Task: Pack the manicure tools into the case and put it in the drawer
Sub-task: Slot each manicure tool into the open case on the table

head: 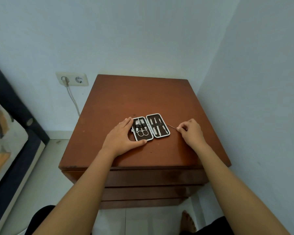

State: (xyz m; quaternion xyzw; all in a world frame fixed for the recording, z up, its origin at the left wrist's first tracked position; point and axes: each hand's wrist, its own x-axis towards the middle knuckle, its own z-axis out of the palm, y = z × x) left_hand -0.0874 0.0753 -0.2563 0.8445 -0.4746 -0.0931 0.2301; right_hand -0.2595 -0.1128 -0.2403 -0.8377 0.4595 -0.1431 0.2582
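Brown wood tabletop (143,99) of the drawer chest carries the manicure case (150,127), lying open flat so every slot is reachable. Left hand (124,138), spread wide, braces its left edge against sliding. Right hand (190,131) pinches a thin metal tool (172,126) just beside the case's right half, probably the last piece to slot in.

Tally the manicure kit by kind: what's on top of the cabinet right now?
Open case: 1
Scissors, strapped in the left half: 1
Other tools in the left half, too small to name: 2
Slim tools in the right half: 3
Thin loose tool, pinched by the right hand: 1
Total: 8, tools 7
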